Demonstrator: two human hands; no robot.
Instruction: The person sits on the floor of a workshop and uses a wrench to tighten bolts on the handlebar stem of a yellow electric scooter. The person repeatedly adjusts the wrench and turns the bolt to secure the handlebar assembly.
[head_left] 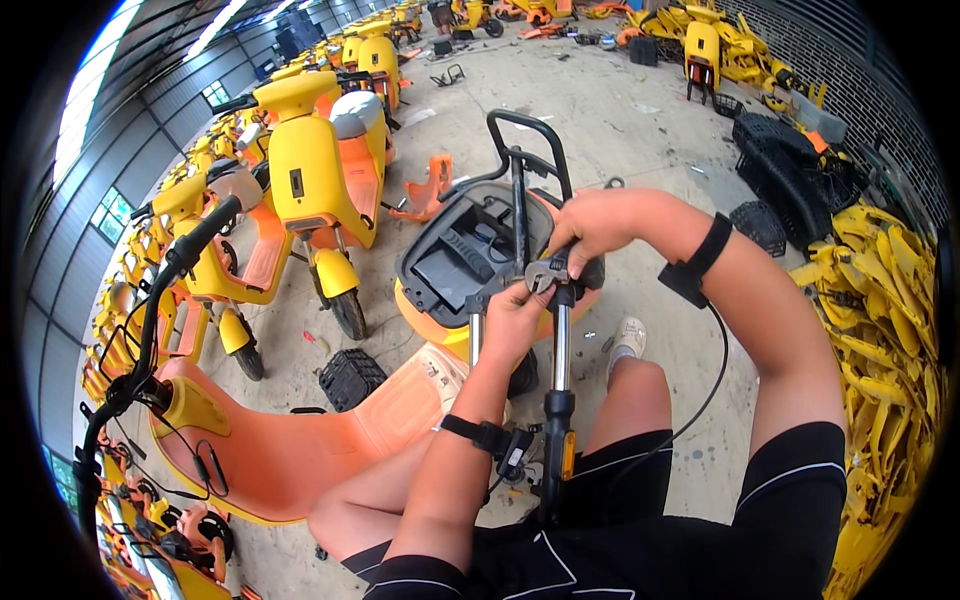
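Note:
An adjustable wrench point(546, 274) sits at the top of a front fork's right chrome tube point(562, 350). My left hand point(512, 318) pinches the wrench at its head. My right hand point(595, 225) is closed around the wrench close to the jaws, its fingers partly hiding the tool. The fork stands in front of me, its black lower leg point(556, 430) carrying an orange reflector and reaching toward my lap. A black stem point(519, 205) rises above the fork, and its left chrome tube point(475, 330) is partly behind my left hand.
An orange scooter body point(290, 440) lies across my left, its black handlebar point(165, 295) at far left. Its dark storage bucket point(465, 255) and black rail point(525, 115) are beyond my hands. Yellow scooters point(310, 170) stand left; yellow panels point(885, 330) pile at right. A black crate point(352, 378) rests on the floor.

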